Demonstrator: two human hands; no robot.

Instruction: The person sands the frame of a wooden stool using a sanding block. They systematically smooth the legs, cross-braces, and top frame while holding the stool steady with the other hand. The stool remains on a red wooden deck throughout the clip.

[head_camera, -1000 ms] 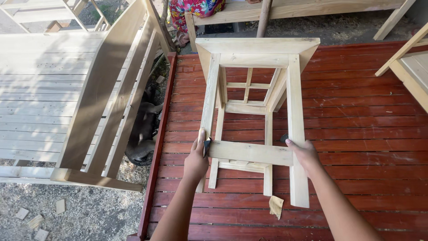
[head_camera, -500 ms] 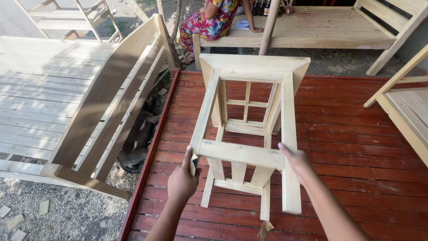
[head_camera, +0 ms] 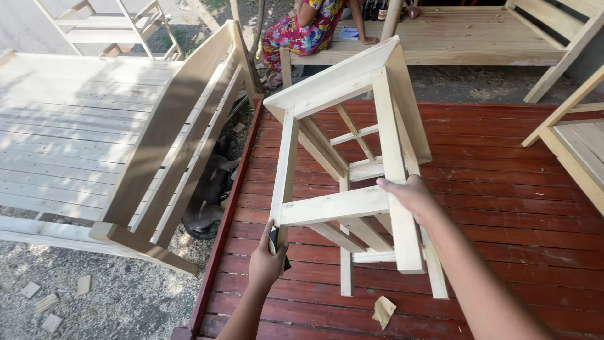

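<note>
Above the red plank deck (head_camera: 503, 189), a pale unfinished wooden stool (head_camera: 343, 157), tilted, legs toward the camera. Left hand (head_camera: 267, 261) clenched around one leg's end; right hand (head_camera: 412, 195) grasping another leg, arms outstretched.

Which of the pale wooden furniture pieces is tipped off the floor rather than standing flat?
The small unpainted wooden stool frame over the red plank deck, held by left hand and right hand. The benches around it rest flat.

Outdoor carpentry yard: unfinished benches (head_camera: 478, 38)
</note>
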